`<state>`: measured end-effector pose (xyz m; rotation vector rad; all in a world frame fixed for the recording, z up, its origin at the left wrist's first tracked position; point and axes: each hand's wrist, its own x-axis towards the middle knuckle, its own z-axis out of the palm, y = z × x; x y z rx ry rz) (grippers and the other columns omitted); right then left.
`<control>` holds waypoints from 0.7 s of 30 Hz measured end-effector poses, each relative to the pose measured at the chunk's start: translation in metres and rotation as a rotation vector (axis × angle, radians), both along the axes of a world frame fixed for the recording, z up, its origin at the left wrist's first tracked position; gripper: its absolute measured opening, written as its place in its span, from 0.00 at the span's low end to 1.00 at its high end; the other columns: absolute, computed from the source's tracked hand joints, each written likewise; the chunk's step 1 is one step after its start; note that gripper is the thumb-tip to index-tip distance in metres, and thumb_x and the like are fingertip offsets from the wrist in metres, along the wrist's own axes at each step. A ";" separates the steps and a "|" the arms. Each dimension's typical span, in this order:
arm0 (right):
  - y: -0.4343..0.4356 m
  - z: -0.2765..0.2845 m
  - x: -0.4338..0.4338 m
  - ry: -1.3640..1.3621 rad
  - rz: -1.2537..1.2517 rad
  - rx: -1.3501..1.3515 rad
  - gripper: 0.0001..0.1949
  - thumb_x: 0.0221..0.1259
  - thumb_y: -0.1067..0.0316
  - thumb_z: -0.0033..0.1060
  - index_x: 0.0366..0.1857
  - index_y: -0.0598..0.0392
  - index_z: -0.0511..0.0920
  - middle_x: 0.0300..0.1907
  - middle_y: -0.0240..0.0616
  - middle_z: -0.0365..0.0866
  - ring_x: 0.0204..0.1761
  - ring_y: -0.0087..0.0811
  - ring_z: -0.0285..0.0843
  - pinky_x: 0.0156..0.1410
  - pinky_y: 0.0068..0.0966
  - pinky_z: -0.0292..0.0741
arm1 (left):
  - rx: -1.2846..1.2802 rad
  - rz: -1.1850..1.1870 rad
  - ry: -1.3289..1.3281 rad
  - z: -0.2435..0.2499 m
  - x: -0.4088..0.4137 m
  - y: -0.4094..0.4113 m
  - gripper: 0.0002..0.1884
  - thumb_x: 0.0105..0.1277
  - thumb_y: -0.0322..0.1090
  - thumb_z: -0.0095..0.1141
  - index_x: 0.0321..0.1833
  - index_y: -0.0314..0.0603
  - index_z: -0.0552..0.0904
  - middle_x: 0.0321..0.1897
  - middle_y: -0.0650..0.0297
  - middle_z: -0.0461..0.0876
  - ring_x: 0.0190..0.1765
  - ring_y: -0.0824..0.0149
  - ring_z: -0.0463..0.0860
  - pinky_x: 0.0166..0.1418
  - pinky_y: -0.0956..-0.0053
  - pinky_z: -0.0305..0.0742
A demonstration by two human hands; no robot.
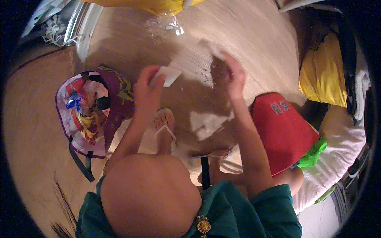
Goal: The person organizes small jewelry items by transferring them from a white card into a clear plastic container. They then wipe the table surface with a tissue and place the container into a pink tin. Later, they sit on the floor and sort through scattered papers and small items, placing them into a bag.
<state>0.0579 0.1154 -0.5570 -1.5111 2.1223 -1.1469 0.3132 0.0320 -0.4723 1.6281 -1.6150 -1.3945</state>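
Observation:
A flat white piece, perhaps card or folded paper (169, 76), is held between the thumb and fingers of my left hand (148, 81) above the wooden-look floor (262, 38). My right hand (236, 74) reaches forward over the floor and is blurred. At its fingertips is a small pale thing (215, 50), too blurred to name. Small crumbs or debris (206, 74) lie on the floor between my hands. My foot in a flip-flop (164, 126) rests on the floor below my left hand.
A purple-trimmed fabric bag (61, 119) holding colourful items stands at left. On the right are a red fabric piece (282, 134) with printed codes, a green plastic bag (312, 154), a yellow bag (324, 77) and a pale cushion (342, 148). Yellow material (143, 4) with clear plastic (169, 25) lies ahead.

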 end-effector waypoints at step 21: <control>-0.063 -0.001 -0.054 -0.003 0.183 0.156 0.27 0.47 0.86 0.49 0.54 0.53 0.82 0.55 0.49 0.82 0.57 0.49 0.81 0.65 0.37 0.75 | -0.571 -0.085 -0.662 -0.122 -0.048 -0.137 0.26 0.59 0.36 0.63 0.63 0.45 0.76 0.60 0.53 0.77 0.63 0.46 0.73 0.67 0.46 0.62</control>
